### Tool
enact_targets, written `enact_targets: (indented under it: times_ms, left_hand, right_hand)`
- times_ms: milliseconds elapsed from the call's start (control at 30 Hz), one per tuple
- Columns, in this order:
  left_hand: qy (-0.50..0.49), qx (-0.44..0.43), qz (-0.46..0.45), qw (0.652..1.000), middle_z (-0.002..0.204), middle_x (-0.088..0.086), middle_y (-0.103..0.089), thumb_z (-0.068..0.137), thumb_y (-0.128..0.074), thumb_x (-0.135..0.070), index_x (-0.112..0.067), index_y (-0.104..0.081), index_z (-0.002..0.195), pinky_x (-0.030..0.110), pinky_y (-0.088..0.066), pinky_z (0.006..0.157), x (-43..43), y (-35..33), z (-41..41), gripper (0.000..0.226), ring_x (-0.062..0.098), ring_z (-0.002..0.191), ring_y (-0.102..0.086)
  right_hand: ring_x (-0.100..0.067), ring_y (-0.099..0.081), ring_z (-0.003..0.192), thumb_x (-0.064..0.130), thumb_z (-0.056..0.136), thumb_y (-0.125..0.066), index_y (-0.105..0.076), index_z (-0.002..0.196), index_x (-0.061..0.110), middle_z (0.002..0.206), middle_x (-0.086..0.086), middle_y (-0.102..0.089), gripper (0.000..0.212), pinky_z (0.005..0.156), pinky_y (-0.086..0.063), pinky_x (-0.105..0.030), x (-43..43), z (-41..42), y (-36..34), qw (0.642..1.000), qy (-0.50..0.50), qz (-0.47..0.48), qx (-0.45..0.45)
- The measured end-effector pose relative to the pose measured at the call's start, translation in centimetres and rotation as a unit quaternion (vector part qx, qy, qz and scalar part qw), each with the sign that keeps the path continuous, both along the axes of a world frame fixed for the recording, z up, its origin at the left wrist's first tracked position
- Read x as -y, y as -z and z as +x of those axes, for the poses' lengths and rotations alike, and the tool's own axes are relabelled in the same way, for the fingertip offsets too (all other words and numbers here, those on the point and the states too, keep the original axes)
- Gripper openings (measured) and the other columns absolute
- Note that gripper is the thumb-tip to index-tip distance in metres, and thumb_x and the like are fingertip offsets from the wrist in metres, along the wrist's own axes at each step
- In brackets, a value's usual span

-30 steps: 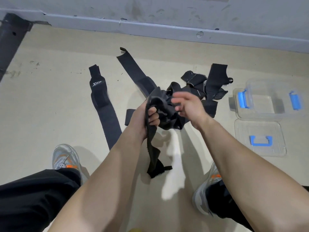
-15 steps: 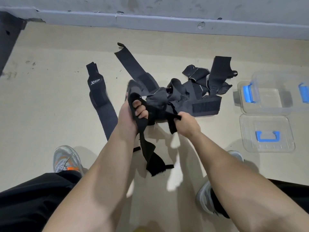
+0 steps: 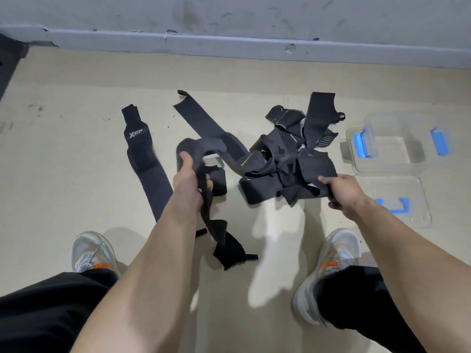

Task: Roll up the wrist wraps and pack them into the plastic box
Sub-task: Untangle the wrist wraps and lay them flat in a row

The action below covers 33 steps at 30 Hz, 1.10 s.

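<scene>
Wrist wraps [image 3: 267, 171] are clutched in curled fingers [image 3: 323, 179], a tangle [image 3: 313, 166] by the right hand [image 3: 342, 191] and one strap [image 3: 204, 164] by the left hand [image 3: 190, 180], so knots could be tightened by pulling.

Scuffed beige floor [image 3: 63, 187] under everything. Grey wall [image 3: 229, 14] and pale baseboard [image 3: 229, 45] far beyond the grips. Dark mat edge [image 3: 10, 62] far up-left of them. Grey-orange left sneaker [image 3: 93, 253] and right sneaker [image 3: 331, 250] nearer than the grips, black trouser legs [image 3: 51, 301] nearer still.
</scene>
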<state>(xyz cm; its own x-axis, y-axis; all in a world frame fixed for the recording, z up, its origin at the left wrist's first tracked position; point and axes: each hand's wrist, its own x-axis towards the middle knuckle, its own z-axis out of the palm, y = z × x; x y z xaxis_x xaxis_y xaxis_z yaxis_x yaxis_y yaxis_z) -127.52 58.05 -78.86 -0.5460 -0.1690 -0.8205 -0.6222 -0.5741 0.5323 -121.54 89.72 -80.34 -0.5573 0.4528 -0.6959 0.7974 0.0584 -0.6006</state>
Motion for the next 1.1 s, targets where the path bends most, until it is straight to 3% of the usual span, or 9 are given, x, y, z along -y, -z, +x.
enact_targets:
  times_ms: [100, 200, 333, 533, 633, 733, 833, 1000, 1100]
  left_hand:
    - [0.203, 0.02, -0.101, 0.974, 0.082, 0.006, -0.076, 0.089, -0.07, -0.055, -0.013, -0.074, 0.097, 0.028, -0.054, 0.062, -3.0, 0.0, 1.4, 0.043, 0.024, 0.068, -0.069]
    - [0.348, -0.095, -0.109, 0.926, 0.109, 0.007, -0.078, 0.088, -0.071, -0.027, -0.015, -0.08, 0.103, 0.04, -0.057, 0.092, -6.2, -0.7, 3.0, 0.021, 0.031, 0.105, -0.072]
    - [0.459, -0.21, -0.075, 0.86, 0.104, 0.001, -0.076, 0.087, -0.049, -0.005, -0.023, -0.074, 0.113, 0.033, -0.057, 0.081, -7.5, -3.3, 4.3, 0.04, 0.023, 0.095, -0.071]
    - [0.409, -0.224, -0.076, 0.881, 0.107, -0.003, -0.076, 0.097, -0.066, -0.016, -0.024, -0.057, 0.134, 0.023, -0.055, 0.086, -6.1, -4.8, 5.4, 0.039, 0.01, 0.098, -0.073]
    - [0.387, -0.227, -0.243, 0.86, 0.089, -0.013, -0.074, 0.1, -0.062, -0.033, -0.03, -0.067, 0.103, 0.019, -0.049, 0.08, -6.0, -4.9, 5.1, 0.007, 0.007, 0.091, -0.069]
    - [0.306, -0.181, -0.373, 0.857, 0.101, -0.007, -0.073, 0.104, -0.049, -0.02, -0.026, -0.075, 0.097, 0.021, -0.045, 0.085, -5.1, -4.1, 4.3, 0.028, 0.016, 0.099, -0.063]
    - [0.322, -0.169, -0.357, 0.861, 0.1, -0.014, -0.071, 0.102, -0.055, -0.02, -0.026, -0.074, 0.112, 0.003, -0.039, 0.077, -4.1, -3.7, 4.3, 0.023, 0.011, 0.102, -0.064]
    - [0.315, -0.177, -0.299, 0.883, 0.084, -0.013, -0.062, 0.093, -0.072, -0.033, -0.035, -0.046, 0.148, 0.021, -0.041, 0.093, -4.4, -4.0, 4.0, 0.06, 0.004, 0.096, -0.059]
    - [0.312, -0.205, -0.295, 0.88, 0.08, -0.01, -0.065, 0.097, -0.065, -0.033, -0.02, -0.069, 0.11, 0.025, -0.043, 0.083, -4.6, -4.1, 3.2, 0.02, 0.006, 0.081, -0.058]
  right_hand:
    - [-0.012, -0.026, 0.046, 0.018, 0.1, -0.062, -0.055, 0.081, 0.02, 0.052, 0.006, -0.042, 0.02, 0.048, -0.023, -0.025, 1.9, -0.6, -2.4, 0.987, 0.008, -0.137, -0.085]
    - [-0.011, -0.026, 0.042, 0.018, 0.1, -0.062, -0.054, 0.085, 0.018, 0.059, 0.002, -0.044, 0.017, 0.044, -0.023, -0.023, 4.4, -2.1, -5.5, 0.96, -0.01, -0.243, -0.141]
    - [-0.009, -0.037, 0.041, 0.022, 0.1, -0.065, -0.057, 0.088, 0.016, 0.066, -0.001, -0.057, 0.015, 0.043, -0.038, -0.022, 6.4, -3.8, -9.6, 0.947, 0.029, -0.271, -0.171]
    - [-0.01, -0.063, 0.052, 0.027, 0.099, -0.066, -0.063, 0.095, 0.014, 0.077, -0.002, -0.065, 0.014, 0.052, -0.055, -0.024, 8.2, -5.0, -13.6, 0.921, 0.076, -0.349, -0.159]
    - [-0.015, -0.073, 0.065, 0.024, 0.1, -0.065, -0.064, 0.096, 0.015, 0.087, -0.004, -0.066, 0.01, 0.059, -0.059, -0.028, 9.2, -5.0, -14.3, 0.9, 0.072, -0.399, -0.16]
    - [-0.016, -0.074, 0.069, 0.021, 0.101, -0.064, -0.063, 0.097, 0.015, 0.086, -0.003, -0.065, 0.007, 0.062, -0.061, -0.029, 9.7, -5.1, -15.2, 0.878, 0.094, -0.437, -0.172]
    - [-0.02, -0.076, 0.076, 0.01, 0.098, -0.065, -0.06, 0.092, 0.009, 0.081, -0.005, -0.064, 0.008, 0.069, -0.063, -0.031, 9.6, -5.4, -16.5, 0.855, 0.108, -0.47, -0.191]
    - [-0.019, -0.076, 0.075, -0.008, 0.097, -0.054, -0.057, 0.093, 0.001, 0.085, -0.014, -0.069, 0.011, 0.071, -0.064, -0.028, 9.6, -5.6, -16.9, 0.852, 0.074, -0.491, -0.165]
    - [-0.004, -0.057, 0.048, -0.003, 0.099, -0.054, -0.057, 0.094, 0.006, 0.069, -0.001, -0.056, 0.011, 0.048, -0.051, -0.014, 9.5, -5.9, -16.3, 0.869, 0.055, -0.473, -0.137]
